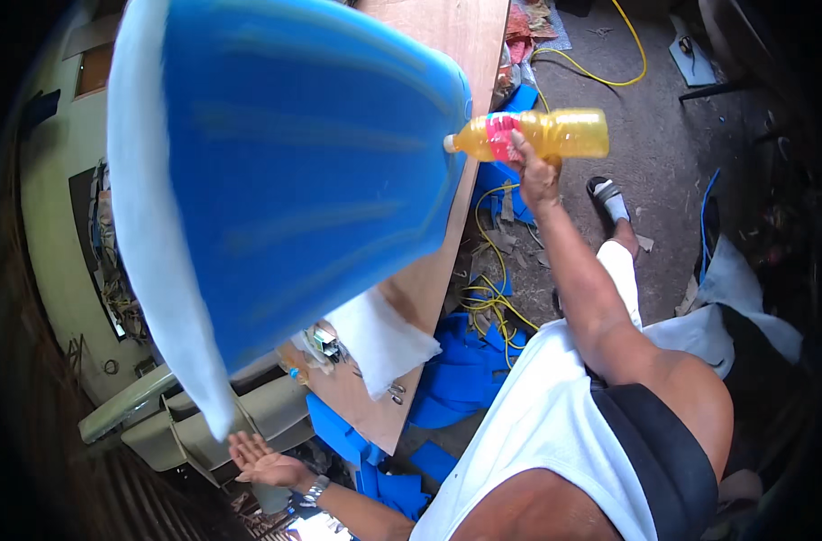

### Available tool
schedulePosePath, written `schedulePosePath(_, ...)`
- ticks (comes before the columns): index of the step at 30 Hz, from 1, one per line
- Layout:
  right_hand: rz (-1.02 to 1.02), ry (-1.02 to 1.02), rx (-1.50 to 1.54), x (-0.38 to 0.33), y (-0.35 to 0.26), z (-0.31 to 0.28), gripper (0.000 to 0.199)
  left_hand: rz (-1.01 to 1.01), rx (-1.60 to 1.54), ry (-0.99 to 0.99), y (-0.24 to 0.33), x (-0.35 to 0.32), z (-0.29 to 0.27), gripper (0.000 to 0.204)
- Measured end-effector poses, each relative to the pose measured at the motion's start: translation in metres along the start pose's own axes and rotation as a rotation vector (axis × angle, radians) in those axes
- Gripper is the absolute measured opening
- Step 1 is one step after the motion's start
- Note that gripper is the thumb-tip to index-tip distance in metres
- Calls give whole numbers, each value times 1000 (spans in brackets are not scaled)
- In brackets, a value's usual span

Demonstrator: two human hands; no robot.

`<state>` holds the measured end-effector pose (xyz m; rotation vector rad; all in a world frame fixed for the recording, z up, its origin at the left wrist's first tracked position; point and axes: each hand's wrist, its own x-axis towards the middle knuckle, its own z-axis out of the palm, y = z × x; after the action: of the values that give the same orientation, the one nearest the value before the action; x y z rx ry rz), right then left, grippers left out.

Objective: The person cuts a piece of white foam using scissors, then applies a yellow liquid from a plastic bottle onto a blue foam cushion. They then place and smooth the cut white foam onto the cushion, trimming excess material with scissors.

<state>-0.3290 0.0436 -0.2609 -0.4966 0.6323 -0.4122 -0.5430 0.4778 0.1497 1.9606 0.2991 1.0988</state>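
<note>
My right hand (pixel 539 176) grips a clear plastic bottle (pixel 573 132) of yellow liquid with a pink label. The bottle lies sideways, and its white cap end is at the right edge of a large blue foam piece (pixel 312 162); whether they touch I cannot tell. Thick white padding (pixel 136 153) runs along the foam's left side. Below the padding's lower tip, my left hand (pixel 265 462) is open, palm up, fingers spread, with nothing in it. A metal watch is on that wrist.
The foam stands over a wooden table (pixel 375 419). White wadding (pixel 384 347) and scissors (pixel 396 394) are on it. Blue foam scraps (pixel 456 370) and a tangled yellow cord (pixel 494 302) cover the floor beside it. Grey-beige curved panels (pixel 204 433) lie at the lower left.
</note>
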Motion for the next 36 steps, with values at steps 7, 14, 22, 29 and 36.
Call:
schedulePosePath(7, 39, -60, 153, -129, 38, -2, 39, -407, 73, -493, -122, -78, -78, 46)
schedulePosePath(14, -607, -467, 32, -103, -116, 109, 37, -424, 545, -850, -140, -188, -61, 33)
schedulePosePath(22, -1080, -607, 46, -151, -172, 206, 41, -252, 428, -880, -148, -183, -25, 38)
schedulePosePath(29, -883, -530, 47, -105, -159, 209, 41, -667, 402, -486, -187, -262, -43, 34)
schedulePosePath(36, 7, -913, 379, -144, -111, 148, 64, -642, 257, -472, -199, -308, -44, 36)
